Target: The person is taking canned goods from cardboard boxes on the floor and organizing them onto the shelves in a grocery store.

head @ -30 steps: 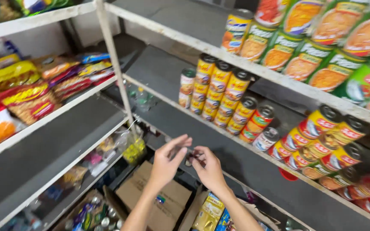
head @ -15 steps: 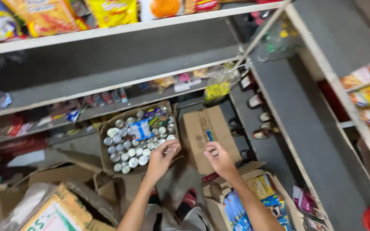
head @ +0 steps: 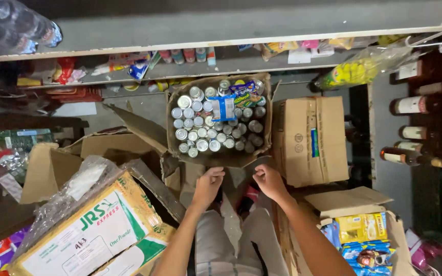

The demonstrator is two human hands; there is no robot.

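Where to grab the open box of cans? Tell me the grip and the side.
Grip the box of cans low on its two side walls, one hand per side, coming from the near edge where the left hand and right hand already are. It looks heavily loaded and the top flaps are loose, so the flaps probably won't bear it.
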